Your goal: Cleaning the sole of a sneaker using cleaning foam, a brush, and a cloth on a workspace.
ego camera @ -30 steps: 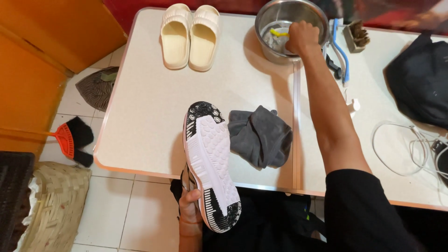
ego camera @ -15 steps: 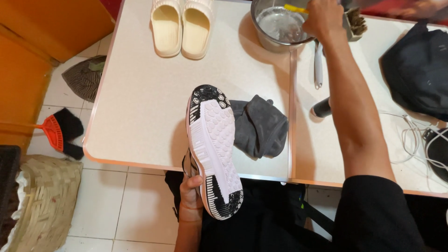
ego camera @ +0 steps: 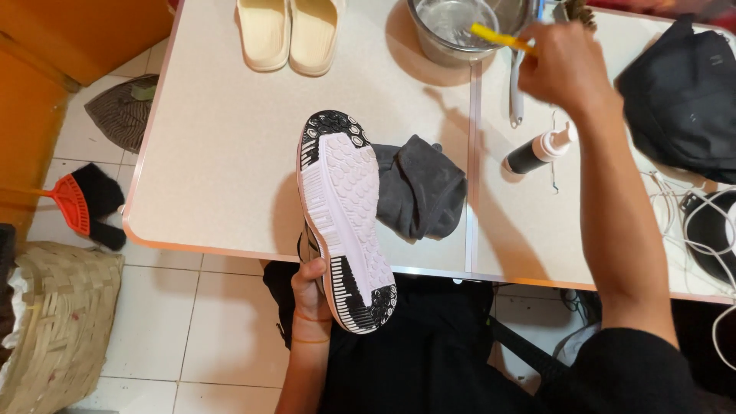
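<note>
My left hand (ego camera: 310,290) grips a sneaker (ego camera: 343,218) from below, sole up, white with black patterned patches at toe and heel. It hangs over the near edge of the pale table (ego camera: 222,153). My right hand (ego camera: 563,65) is raised over the table's far side, closed around a yellow-handled brush (ego camera: 502,38) whose end points toward a metal bowl (ego camera: 460,31). A dark grey cloth (ego camera: 418,188) lies crumpled right beside the sneaker.
A pair of cream slippers (ego camera: 287,31) sits at the far edge. A small black-and-white bottle (ego camera: 537,151) lies near the table seam. A black bag (ego camera: 682,100) and white cables (ego camera: 698,222) are at right. A woven basket (ego camera: 54,322) and red-handled brush (ego camera: 73,203) are on the floor.
My right hand has lifted out of the metal bowl with the yellow brush and come nearer. The sneaker stays held sole up in my left hand.
</note>
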